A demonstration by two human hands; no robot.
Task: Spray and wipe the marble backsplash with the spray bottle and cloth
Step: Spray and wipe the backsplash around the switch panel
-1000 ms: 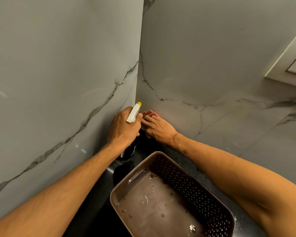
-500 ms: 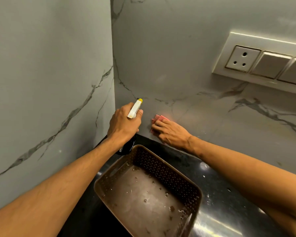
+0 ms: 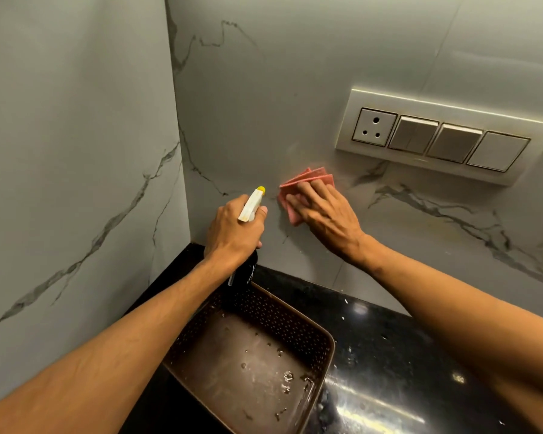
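Note:
The grey-veined marble backsplash covers the back wall and the left side wall. My left hand grips a spray bottle with a white head and yellow nozzle tip; its dark body hangs below my fist. The nozzle faces the back wall near the corner. My right hand presses a folded pink cloth flat against the back wall with straight fingers, just right of the bottle and below the switch plate's left end.
A cream switch plate with one socket and three switches is set in the wall at upper right. A brown perforated plastic basket stands on the black countertop below my hands, wet inside. Droplets dot the counter.
My right hand has slid the cloth up and to the right along the back wall, away from the corner. My left hand with the bottle rose a little. The view shifted right.

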